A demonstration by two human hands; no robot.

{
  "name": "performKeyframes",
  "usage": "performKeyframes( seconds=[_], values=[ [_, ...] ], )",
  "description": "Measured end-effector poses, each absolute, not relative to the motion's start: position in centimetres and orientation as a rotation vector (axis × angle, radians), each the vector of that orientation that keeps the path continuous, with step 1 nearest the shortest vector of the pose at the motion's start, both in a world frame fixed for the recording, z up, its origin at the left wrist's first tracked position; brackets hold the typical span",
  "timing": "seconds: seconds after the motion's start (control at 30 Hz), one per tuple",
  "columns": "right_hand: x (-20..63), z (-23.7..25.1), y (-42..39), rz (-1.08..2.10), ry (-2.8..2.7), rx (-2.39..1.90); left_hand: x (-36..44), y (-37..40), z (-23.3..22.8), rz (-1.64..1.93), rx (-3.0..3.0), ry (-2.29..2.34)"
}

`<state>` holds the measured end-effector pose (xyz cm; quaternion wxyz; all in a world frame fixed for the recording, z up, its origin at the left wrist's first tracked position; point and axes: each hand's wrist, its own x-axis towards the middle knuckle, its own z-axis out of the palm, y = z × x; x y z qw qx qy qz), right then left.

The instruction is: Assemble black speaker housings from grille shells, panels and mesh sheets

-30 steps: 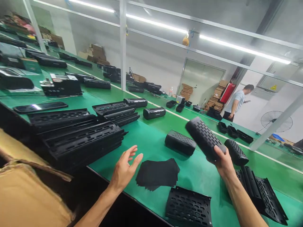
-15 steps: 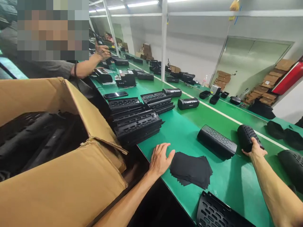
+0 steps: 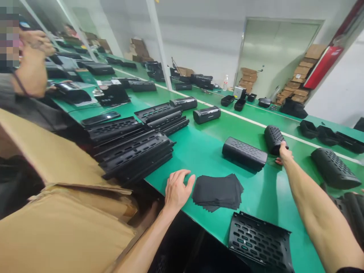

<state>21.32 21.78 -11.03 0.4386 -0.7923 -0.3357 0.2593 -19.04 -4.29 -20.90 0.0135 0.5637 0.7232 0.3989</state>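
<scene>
No writing, label, brand, number or sign can be read anywhere in this view. The stacked brown cardboard boxes [image 3: 301, 79] by the far wall show no legible print, and the red panel [image 3: 322, 67] beside them bears no marks that can be made out. The small black speaker housing [image 3: 206, 114] on the green worktop [image 3: 199, 151] has a pale spot on its end, too small and blurred to read.
</scene>
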Motion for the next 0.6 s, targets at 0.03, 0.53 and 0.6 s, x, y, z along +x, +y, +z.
performKeyframes(
  seconds=[0.03,0.53,0.6],
  values=[
    [21.1,-11.0,21.2,0.65,-0.766,-1.978,-19.1,-4.3,-20.9,1.246,1.766,2.249],
    [19.0,-6.6,9.7,0.785,-0.924,-1.447,-18.5,-4.0,-20.9,1.156,1.825,2.283],
    [18.7,-6.7,7.1,0.808,-1.024,-1.349,-18.5,-4.0,-20.9,1.148,1.83,2.293]
  ],
)
